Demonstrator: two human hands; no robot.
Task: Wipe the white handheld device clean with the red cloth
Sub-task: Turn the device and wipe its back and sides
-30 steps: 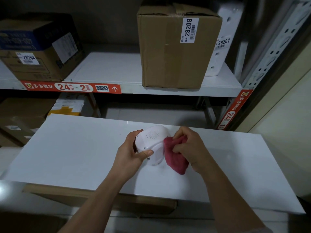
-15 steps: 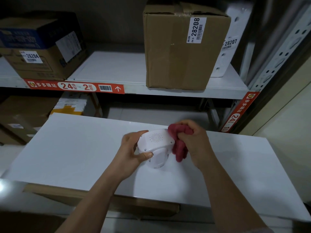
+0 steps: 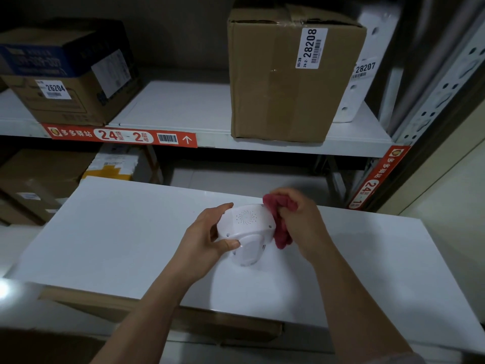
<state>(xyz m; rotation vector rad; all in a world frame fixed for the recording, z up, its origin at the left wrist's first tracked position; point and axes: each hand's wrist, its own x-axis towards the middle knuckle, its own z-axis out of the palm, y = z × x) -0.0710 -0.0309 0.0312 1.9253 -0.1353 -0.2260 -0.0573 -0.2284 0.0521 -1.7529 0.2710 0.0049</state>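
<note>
The white handheld device (image 3: 246, 227) has a rounded body with a ring of small speaker holes on top. My left hand (image 3: 207, 237) grips its left side, thumb along the lower edge, holding it just above the white board (image 3: 118, 240). The red cloth (image 3: 279, 222) is bunched in my right hand (image 3: 301, 222) and pressed against the device's right end. Part of the cloth hangs down beside the device's lower part.
A metal shelf (image 3: 183, 106) stands behind the board. On it sit a tall cardboard box labelled 28208 (image 3: 283, 74), a box labelled 26204 (image 3: 68, 80) at the left and a white perforated part (image 3: 359, 82). More cartons lie below at the left.
My right hand has carried the red cloth up from the device's lower right side to its upper right end. The left hand has kept its grip, tilting the device slightly.
</note>
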